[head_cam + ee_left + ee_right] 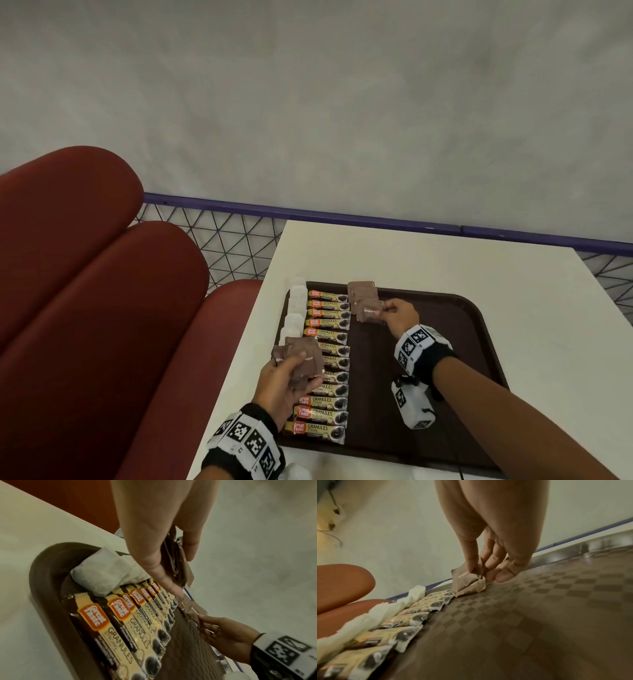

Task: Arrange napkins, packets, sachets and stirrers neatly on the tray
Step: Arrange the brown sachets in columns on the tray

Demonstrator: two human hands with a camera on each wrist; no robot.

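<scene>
White tabletop bears a brown tray (pixel 472 329); coffee packets (pixel 327 363) lie crosswise, stacked in a column; right hand (pixel 399 317) pinches a sugar sachet (pixel 370 311), left hand (pixel 286 383) grips several sachets (pixel 301 359).

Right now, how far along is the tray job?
Done: coffee sachets in a column, napkins along the tray's left edge, one brown sugar packet placed. In hand: right hand setting a second packet; left hand holds the spare packets. Left: those; no stirrers visible.

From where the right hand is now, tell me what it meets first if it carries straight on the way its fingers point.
Probably the brown sugar sachet already lying near the tray's far edge. The right hand points far-left, pinching another sachet that overlaps it in the head view; the gap between them is unclear.
</scene>
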